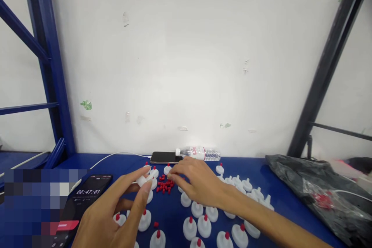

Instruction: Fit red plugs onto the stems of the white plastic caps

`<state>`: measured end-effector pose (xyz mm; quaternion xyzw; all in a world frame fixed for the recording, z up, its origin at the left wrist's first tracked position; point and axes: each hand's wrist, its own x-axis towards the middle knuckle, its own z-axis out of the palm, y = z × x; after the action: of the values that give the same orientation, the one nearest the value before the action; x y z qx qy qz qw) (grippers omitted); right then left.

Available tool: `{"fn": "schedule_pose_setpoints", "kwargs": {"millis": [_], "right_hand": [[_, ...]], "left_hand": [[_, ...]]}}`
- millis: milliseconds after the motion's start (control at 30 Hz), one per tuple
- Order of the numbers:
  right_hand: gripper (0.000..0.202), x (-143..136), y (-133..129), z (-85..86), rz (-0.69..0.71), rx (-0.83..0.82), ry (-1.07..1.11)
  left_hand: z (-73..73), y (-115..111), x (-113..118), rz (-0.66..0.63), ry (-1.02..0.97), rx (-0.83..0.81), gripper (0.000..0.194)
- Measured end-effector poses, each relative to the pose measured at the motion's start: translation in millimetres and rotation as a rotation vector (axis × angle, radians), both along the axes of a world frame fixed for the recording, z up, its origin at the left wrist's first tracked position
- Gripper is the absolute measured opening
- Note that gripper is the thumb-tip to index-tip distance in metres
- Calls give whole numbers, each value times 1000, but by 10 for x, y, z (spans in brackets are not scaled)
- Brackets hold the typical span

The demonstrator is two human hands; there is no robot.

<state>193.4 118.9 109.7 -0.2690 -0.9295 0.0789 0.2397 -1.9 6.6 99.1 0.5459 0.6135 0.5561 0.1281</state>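
Note:
My left hand (116,205) pinches a white plastic nozzle lid (142,180) between thumb and fingers, tilted on its side. My right hand (200,180) reaches across to the pile of small red caps (165,186). Its thumb and fingertips are drawn together at the pile's upper edge; what they hold, if anything, is hidden. Around both hands stand several white nozzle lids with red tips, such as one front lid (157,239). A single loose red cap (156,224) lies apart from the pile.
White lids without red tips (257,193) cluster at the right, partly behind my right forearm. A water bottle (200,153) and a phone (164,157) lie by the wall. Another phone showing a timer (87,197) is at left. A black plastic bag (299,182) sits at right.

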Motion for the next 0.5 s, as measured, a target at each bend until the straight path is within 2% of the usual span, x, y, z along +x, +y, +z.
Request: {"fn": "schedule_pose_setpoints", "kwargs": {"millis": [100, 200, 500], "right_hand": [[15, -5, 129, -143, 22, 61, -148], [15, -32, 189, -227, 28, 84, -231], [6, -120, 257, -369, 15, 40, -293]], "left_hand": [[-39, 41, -69, 13, -29, -21, 56], [-95, 87, -122, -63, -14, -38, 60], [-144, 107, -123, -152, 35, -106, 59]]}}
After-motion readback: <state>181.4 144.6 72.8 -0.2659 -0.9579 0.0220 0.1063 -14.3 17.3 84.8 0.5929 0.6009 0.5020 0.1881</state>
